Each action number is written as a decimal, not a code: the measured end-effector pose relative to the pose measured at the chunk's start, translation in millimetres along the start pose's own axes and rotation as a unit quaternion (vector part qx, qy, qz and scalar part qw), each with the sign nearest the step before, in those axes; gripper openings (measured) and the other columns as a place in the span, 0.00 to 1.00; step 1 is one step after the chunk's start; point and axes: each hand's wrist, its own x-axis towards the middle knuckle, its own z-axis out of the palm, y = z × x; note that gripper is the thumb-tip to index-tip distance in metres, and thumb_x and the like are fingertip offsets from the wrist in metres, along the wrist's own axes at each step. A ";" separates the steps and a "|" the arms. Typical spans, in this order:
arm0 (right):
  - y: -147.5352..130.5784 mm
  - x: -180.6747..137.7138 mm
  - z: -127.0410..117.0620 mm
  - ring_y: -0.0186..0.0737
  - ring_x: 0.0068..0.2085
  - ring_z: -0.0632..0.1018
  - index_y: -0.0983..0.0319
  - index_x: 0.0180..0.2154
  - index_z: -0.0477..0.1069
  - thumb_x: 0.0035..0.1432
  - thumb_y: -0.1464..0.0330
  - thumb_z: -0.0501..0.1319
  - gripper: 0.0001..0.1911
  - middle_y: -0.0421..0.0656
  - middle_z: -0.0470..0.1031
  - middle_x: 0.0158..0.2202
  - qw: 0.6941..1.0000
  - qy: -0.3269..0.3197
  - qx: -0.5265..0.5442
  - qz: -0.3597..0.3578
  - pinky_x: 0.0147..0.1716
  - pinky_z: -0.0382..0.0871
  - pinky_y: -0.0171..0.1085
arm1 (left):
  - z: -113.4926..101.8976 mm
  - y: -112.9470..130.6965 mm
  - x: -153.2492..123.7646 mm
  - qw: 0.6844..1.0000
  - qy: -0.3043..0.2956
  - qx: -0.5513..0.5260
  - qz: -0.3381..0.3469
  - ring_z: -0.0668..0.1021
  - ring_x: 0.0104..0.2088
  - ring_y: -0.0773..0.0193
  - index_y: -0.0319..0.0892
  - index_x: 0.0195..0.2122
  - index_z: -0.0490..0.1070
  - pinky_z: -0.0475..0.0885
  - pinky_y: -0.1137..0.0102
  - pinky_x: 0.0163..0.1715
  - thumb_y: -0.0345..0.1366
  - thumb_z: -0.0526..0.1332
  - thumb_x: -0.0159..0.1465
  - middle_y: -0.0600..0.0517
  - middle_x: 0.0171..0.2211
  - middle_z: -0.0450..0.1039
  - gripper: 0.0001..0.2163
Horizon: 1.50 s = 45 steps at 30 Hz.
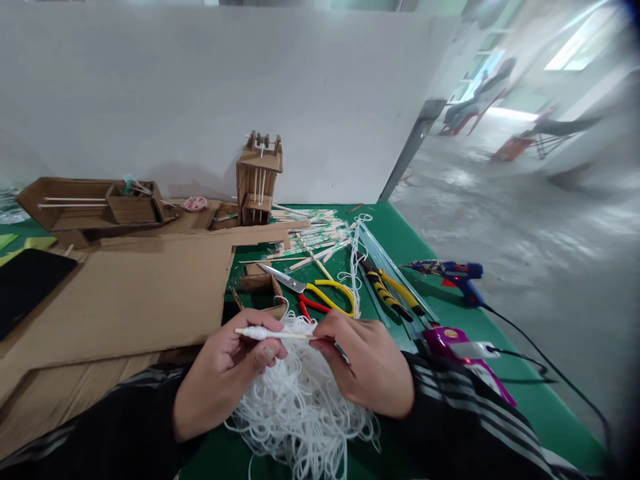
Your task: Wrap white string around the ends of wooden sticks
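Note:
A thin wooden stick (299, 336) lies level between my two hands, white string (256, 333) wound tightly round its left part. The fingers and thumb of my left hand (227, 367) close on the wound part. At the stick's bare right end, my right hand (367, 363) pinches it between thumb and fingers. Below both hands spreads a big loose heap of white cord (305, 413). Just beyond the hands lie scissors (300, 285) with yellow and red handles, blades apart and pointing left.
Yellow-black pliers (385, 290), a blue glue gun (457, 272) and a purple power strip (450, 341) lie on the right. Wrapped sticks (320, 233) are scattered behind the scissors. Cardboard sheets (165, 293) cover the left, with cardboard structures (260, 163) by the white wall.

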 end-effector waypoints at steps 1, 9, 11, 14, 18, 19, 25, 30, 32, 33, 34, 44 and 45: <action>-0.1 0.0 -0.3 0.36 0.25 0.73 0.61 0.34 0.66 0.63 0.73 0.51 0.07 0.41 0.74 0.28 1.000 -0.003 0.000 -0.007 0.24 0.60 0.35 | -0.1 0.0 0.1 1.000 -0.002 0.001 -0.001 0.75 0.29 0.69 0.45 0.43 0.68 0.70 0.77 0.30 0.40 0.61 0.66 0.53 0.31 0.77 0.08; -0.1 0.4 0.4 0.36 0.27 0.74 0.62 0.36 0.65 0.64 0.72 0.52 0.05 0.42 0.75 0.30 1.000 -0.007 -0.003 -0.002 0.24 0.61 0.35 | 0.4 0.5 -0.1 1.000 0.004 0.003 -0.001 0.75 0.30 0.66 0.44 0.43 0.69 0.70 0.74 0.29 0.41 0.61 0.65 0.52 0.30 0.77 0.09; 0.4 0.3 0.7 0.36 0.26 0.73 0.61 0.34 0.65 0.62 0.75 0.50 0.08 0.41 0.74 0.28 1.000 -0.013 -0.004 -0.020 0.24 0.61 0.35 | 0.5 0.7 -1.0 1.000 0.003 0.005 -0.007 0.75 0.29 0.66 0.44 0.43 0.68 0.70 0.74 0.30 0.41 0.61 0.65 0.52 0.30 0.77 0.09; 0.4 0.2 1.1 0.37 0.28 0.75 0.62 0.38 0.65 0.63 0.73 0.51 0.06 0.43 0.75 0.31 1.000 -0.023 0.002 -0.009 0.26 0.62 0.36 | 0.2 0.3 -1.1 1.000 0.001 0.007 -0.009 0.74 0.29 0.68 0.44 0.44 0.68 0.69 0.75 0.30 0.41 0.61 0.66 0.53 0.31 0.77 0.09; 0.2 -0.4 1.6 0.36 0.28 0.74 0.62 0.36 0.65 0.63 0.71 0.53 0.04 0.42 0.74 0.31 1.000 -0.007 -0.003 0.010 0.25 0.62 0.35 | -0.3 -0.8 -0.1 1.000 -0.002 0.008 -0.005 0.74 0.29 0.68 0.45 0.43 0.68 0.69 0.75 0.30 0.42 0.61 0.66 0.54 0.31 0.77 0.09; 0.5 -0.6 1.8 0.36 0.27 0.73 0.61 0.35 0.65 0.63 0.73 0.52 0.05 0.42 0.73 0.30 1.000 -0.002 -0.004 0.001 0.24 0.61 0.35 | -0.2 -0.8 0.0 1.000 -0.002 0.010 -0.008 0.74 0.29 0.68 0.45 0.44 0.68 0.69 0.75 0.30 0.42 0.61 0.66 0.54 0.31 0.77 0.09; 1.1 0.5 0.7 0.37 0.27 0.73 0.62 0.35 0.66 0.61 0.77 0.50 0.09 0.42 0.74 0.28 1.000 -0.004 0.006 -0.019 0.25 0.61 0.35 | 0.9 1.6 -0.6 1.000 0.005 0.015 -0.016 0.74 0.30 0.65 0.43 0.44 0.68 0.69 0.73 0.30 0.42 0.62 0.65 0.51 0.31 0.77 0.10; -0.9 0.5 0.1 0.36 0.29 0.75 0.62 0.38 0.66 0.64 0.69 0.53 0.04 0.43 0.75 0.33 1.000 -0.014 0.001 0.015 0.25 0.62 0.34 | 0.3 -0.3 0.0 1.000 0.001 0.018 -0.008 0.74 0.29 0.66 0.44 0.43 0.68 0.69 0.74 0.30 0.42 0.61 0.65 0.52 0.31 0.77 0.10; -0.6 -0.2 1.3 0.36 0.28 0.74 0.61 0.35 0.65 0.64 0.73 0.52 0.06 0.42 0.73 0.30 1.000 -0.005 -0.005 0.007 0.25 0.61 0.34 | 0.1 -1.0 0.5 1.000 0.002 0.019 -0.011 0.74 0.29 0.67 0.44 0.43 0.68 0.69 0.74 0.30 0.42 0.61 0.66 0.52 0.31 0.77 0.10; -0.3 -0.5 2.0 0.36 0.27 0.73 0.61 0.34 0.66 0.63 0.74 0.52 0.07 0.41 0.73 0.29 1.000 0.001 -0.003 -0.001 0.25 0.60 0.34 | -0.1 -1.2 0.8 1.000 0.002 0.020 -0.010 0.74 0.29 0.67 0.44 0.43 0.68 0.69 0.74 0.30 0.42 0.61 0.65 0.52 0.31 0.77 0.10; 0.1 -0.7 2.8 0.36 0.27 0.72 0.62 0.34 0.66 0.62 0.75 0.52 0.07 0.41 0.72 0.29 1.000 0.007 0.001 -0.009 0.25 0.60 0.34 | -0.2 -1.3 1.0 1.000 0.002 0.021 -0.010 0.74 0.29 0.67 0.44 0.44 0.68 0.69 0.74 0.30 0.42 0.61 0.65 0.52 0.30 0.77 0.10; 3.1 -1.8 6.9 0.37 0.26 0.74 0.62 0.35 0.66 0.58 0.78 0.49 0.09 0.42 0.75 0.27 0.999 -0.010 0.026 -0.022 0.25 0.59 0.35 | -1.0 -2.8 2.0 1.000 -0.023 0.005 -0.008 0.77 0.34 0.68 0.45 0.44 0.67 0.71 0.75 0.35 0.42 0.60 0.66 0.53 0.33 0.78 0.09; 3.7 -2.2 7.2 0.37 0.25 0.73 0.62 0.35 0.66 0.58 0.78 0.49 0.10 0.42 0.75 0.27 0.999 -0.015 0.028 -0.025 0.25 0.58 0.35 | -1.2 -3.7 2.7 1.000 -0.025 0.017 -0.002 0.78 0.35 0.67 0.45 0.44 0.66 0.71 0.75 0.35 0.42 0.59 0.67 0.53 0.33 0.79 0.09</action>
